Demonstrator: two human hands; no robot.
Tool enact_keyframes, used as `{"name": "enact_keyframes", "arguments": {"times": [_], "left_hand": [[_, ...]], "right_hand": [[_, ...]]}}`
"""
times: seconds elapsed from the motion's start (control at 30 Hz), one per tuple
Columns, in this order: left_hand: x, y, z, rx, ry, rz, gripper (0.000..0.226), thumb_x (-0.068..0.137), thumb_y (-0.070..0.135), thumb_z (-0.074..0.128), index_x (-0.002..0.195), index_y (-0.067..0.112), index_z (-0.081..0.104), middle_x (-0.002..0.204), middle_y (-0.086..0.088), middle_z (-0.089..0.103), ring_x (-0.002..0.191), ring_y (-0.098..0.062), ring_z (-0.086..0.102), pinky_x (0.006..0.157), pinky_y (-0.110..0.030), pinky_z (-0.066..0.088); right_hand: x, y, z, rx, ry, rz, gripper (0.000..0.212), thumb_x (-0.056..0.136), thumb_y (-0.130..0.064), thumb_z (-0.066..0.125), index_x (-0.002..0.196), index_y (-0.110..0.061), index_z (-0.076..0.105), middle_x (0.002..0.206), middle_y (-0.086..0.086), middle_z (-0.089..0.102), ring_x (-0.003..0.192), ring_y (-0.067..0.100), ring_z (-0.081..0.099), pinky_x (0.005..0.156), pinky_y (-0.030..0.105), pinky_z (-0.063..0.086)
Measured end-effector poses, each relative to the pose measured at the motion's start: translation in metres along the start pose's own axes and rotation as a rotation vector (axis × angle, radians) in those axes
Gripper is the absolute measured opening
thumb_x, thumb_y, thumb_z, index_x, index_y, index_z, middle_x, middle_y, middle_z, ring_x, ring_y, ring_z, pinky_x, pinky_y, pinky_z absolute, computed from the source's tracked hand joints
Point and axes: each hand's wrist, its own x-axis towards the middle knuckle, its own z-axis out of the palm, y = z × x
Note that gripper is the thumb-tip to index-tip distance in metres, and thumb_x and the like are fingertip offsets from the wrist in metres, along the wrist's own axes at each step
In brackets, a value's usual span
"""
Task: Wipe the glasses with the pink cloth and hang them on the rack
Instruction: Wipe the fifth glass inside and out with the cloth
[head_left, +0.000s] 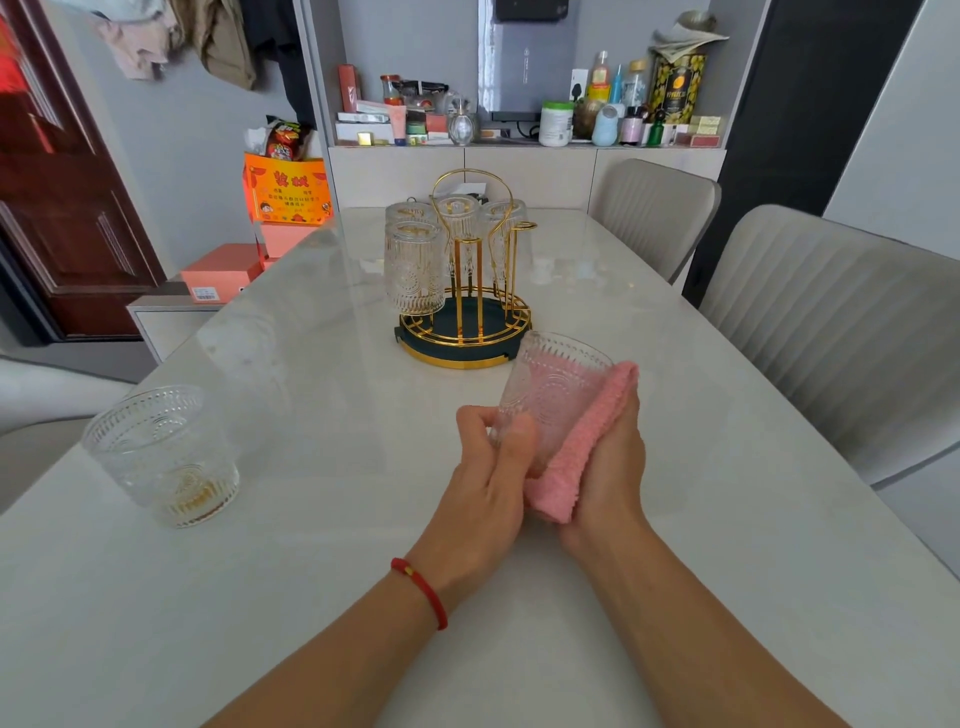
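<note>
Hands grip glass (553, 395): left hand (488, 483) its base, right hand (610, 467) pressing pink cloth (582, 447) around it

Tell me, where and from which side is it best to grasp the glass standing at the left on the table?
Probably the ribbed side wall of the glass, taken from its right, the side nearest the left hand. It stands upright, mouth up, apart from the rack, with free space around it.
</note>
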Motion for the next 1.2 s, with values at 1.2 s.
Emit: {"name": "enact_keyframes", "arguments": {"times": [1.2], "left_hand": [[0.001, 0.006, -0.006, 0.182, -0.021, -0.054, 0.074, 0.079, 0.093, 0.031, 0.080, 0.019, 0.041, 0.060, 0.016, 0.042, 0.050, -0.004, 0.040, 0.053, -0.024, 0.034]], "right_hand": [[0.006, -0.001, -0.005, 0.220, -0.110, 0.090, 0.048, 0.100, -0.059, 0.044, 0.108, -0.019, 0.069, 0.096, 0.009, 0.074, 0.082, 0.028, 0.070, 0.067, 0.039, 0.059]]}}
